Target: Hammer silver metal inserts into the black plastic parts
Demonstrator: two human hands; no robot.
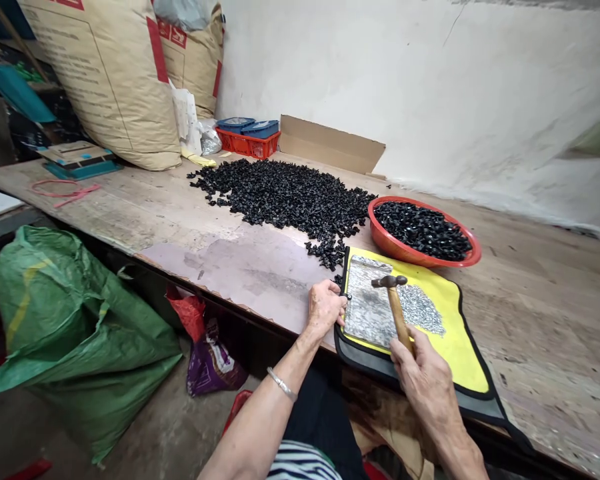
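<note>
While right hand (425,370) grips hammer (399,313) over metal plate (370,308), left hand (326,307) pinches small black piece (349,297) at plate's left edge; best keep that hand clear, strike square and lightly.

a tall beige printed sack with red markings (105,87) stands at the back of the long wooden table (555,267), a second beige sack (200,63) behind it. near them, a red plastic basket (247,145) holds blue plastic containers (260,129); a long brown cardboard strip (330,145) stands along the white wall (405,87). a loop of pink cord (60,194) lies near a flat-topped teal device (83,169). below slumps a large green woven sack (75,320), a purple bag (215,367) nearby.
</note>
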